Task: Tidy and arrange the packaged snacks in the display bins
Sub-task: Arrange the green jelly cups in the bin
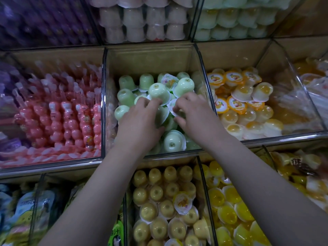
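The middle clear bin [150,57] is full of small pale green jelly cups [174,141] lying in a jumble. My left hand [140,119] curls round one in there, and my right hand [193,112] pinches another

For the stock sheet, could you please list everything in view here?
pale green plastic jelly cups: many, green, jumbled in middle clear bin
pink beaded jelly sticks: many, pink, to its left
orange-filled jelly cups: many, orange-white, to its right
dull yellow jelly cups: many, yellow, below it
bright yellow jelly cups: many, yellow, below right
pale pink cups: many, pink, stacked above
left hand: one, gripping green cups
right hand: one, pinching green cups
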Demonstrator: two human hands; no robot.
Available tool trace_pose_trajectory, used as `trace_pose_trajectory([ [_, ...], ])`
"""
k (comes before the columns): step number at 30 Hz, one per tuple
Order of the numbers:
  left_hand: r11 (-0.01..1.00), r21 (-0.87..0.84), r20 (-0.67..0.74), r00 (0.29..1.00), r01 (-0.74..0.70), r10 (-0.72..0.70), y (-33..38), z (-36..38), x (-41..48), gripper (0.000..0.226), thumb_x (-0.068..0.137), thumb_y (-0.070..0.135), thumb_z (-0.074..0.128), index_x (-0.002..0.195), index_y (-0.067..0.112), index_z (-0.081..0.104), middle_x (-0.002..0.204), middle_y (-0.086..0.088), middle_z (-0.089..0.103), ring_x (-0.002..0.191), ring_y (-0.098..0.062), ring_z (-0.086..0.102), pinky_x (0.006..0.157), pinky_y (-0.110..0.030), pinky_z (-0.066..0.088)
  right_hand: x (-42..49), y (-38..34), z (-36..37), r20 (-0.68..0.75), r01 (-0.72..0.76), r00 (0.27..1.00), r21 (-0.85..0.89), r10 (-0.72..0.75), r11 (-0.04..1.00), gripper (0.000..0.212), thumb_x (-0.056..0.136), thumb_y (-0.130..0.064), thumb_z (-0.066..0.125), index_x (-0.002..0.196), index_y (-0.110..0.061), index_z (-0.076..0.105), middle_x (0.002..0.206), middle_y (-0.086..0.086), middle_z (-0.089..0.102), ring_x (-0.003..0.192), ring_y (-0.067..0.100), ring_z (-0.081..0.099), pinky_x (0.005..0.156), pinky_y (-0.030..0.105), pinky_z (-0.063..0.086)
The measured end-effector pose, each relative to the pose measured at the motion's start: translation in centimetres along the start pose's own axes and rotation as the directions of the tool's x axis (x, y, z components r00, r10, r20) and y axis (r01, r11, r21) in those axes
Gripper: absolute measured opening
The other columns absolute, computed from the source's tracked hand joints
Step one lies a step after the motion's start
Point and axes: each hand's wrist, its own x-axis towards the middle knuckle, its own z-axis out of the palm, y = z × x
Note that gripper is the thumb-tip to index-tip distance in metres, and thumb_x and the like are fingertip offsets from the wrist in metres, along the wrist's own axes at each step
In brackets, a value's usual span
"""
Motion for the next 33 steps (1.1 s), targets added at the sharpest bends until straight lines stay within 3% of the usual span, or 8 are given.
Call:
trace_pose_trajectory([
  [5,0.993,-0.115,-0.026,0.999,0.041,-0.045,-0.1,-0.1,-0.1,0.060,0.082,0.029,0.067,0.137,0.034,0.043,0.132,0.005,0.047,0.108,-0.022,0.055,0.073,-0.033,0.046,-0.3,-0.1,0.1,0.048,-0.010,0.999,-0.051,0.012,0.999,0.012,0.083,-0.012,0.063,0.091,-0.014,0.054,0.114,0.004,0.049,0.108,0.026,0.041,0.079,0.036,0.042],
  [9,0.987,-0.152,-0.036,0.998,0.049,-0.056,0.0,-0.1,-0.2,0.059,0.084,0.028,0.064,0.139,0.033,0.043,0.135,0.006,0.047,0.115,-0.020,0.052,0.076,-0.032,0.044,-0.1,-0.4,0.2,0.066,-0.025,0.997,-0.008,0.025,1.000,0.017,0.078,-0.014,0.064,0.081,-0.016,0.047,0.092,-0.002,0.046,0.096,0.024,0.044,0.072,0.032,0.036],
  [17,0.958,-0.283,-0.128,0.988,0.051,-0.090,-0.2,-0.5,-0.6,0.056,0.084,0.022,0.064,0.139,0.026,0.049,0.133,0.002,0.056,0.112,-0.022,0.055,0.084,-0.030,0.042,-1.0,-1.2,-0.9,0.076,-0.066,0.994,-0.176,0.080,0.982,0.028,0.090,-0.030,0.064,0.108,-0.015,0.049,0.091,0.000,0.045,0.112,0.025,0.047,0.068,0.030,0.031],
  [20,0.937,-0.341,-0.152,0.979,0.074,-0.133,0.0,-0.6,-0.8,0.052,0.085,0.024,0.064,0.136,0.028,0.052,0.123,0.002,0.062,0.099,-0.024,0.060,0.076,-0.026,0.039,-1.5,-1.3,-0.7,0.050,-0.100,0.992,-0.192,0.112,0.976,0.027,0.093,-0.030,0.062,0.112,-0.014,0.051,0.109,0.003,0.055,0.113,0.027,0.046,0.074,0.032,0.031],
  [25,0.898,-0.440,-0.239,0.961,0.020,-0.138,0.8,-0.8,-0.7,0.044,0.090,0.027,0.062,0.133,0.020,0.056,0.122,0.004,0.053,0.099,-0.007,0.050,0.078,-0.006,0.032,-1.1,-0.7,-0.8,0.091,-0.145,0.984,-0.116,0.156,0.983,0.025,0.086,-0.028,0.069,0.102,-0.014,0.056,0.097,0.000,0.058,0.109,0.025,0.044,0.067,0.033,0.037],
  [29,0.851,-0.525,-0.166,0.977,0.030,-0.137,2.2,-0.4,0.0,0.031,0.094,0.032,0.057,0.123,0.023,0.061,0.106,0.008,0.061,0.088,-0.016,0.059,0.072,-0.021,0.040,-1.3,0.0,-0.8,0.073,-0.070,0.994,-0.108,0.078,0.992,0.037,0.086,-0.027,0.069,0.119,-0.014,0.058,0.130,0.004,0.056,0.120,0.027,0.044,0.089,0.033,0.040],
  [31,0.829,-0.558,-0.155,0.975,0.046,-0.158,2.7,-0.1,0.5,0.025,0.095,0.034,0.056,0.118,0.024,0.060,0.091,0.012,0.062,0.078,-0.011,0.060,0.063,-0.017,0.040,-1.8,0.1,-0.8,0.008,-0.045,0.999,0.025,0.045,0.999,0.063,0.082,-0.024,0.074,0.138,-0.013,0.047,0.145,0.004,0.045,0.131,0.026,0.039,0.103,0.031,0.033],
  [33,0.807,-0.587,-0.143,0.972,0.069,-0.187,3.2,0.2,0.8,0.030,0.094,0.035,0.059,0.122,0.026,0.056,0.091,0.015,0.060,0.077,-0.006,0.060,0.063,-0.012,0.042,-2.0,0.3,-0.9,-0.073,-0.040,0.996,0.176,0.054,0.984,0.076,0.078,-0.020,0.078,0.144,-0.012,0.039,0.141,0.005,0.048,0.126,0.024,0.043,0.102,0.028,0.033],
])
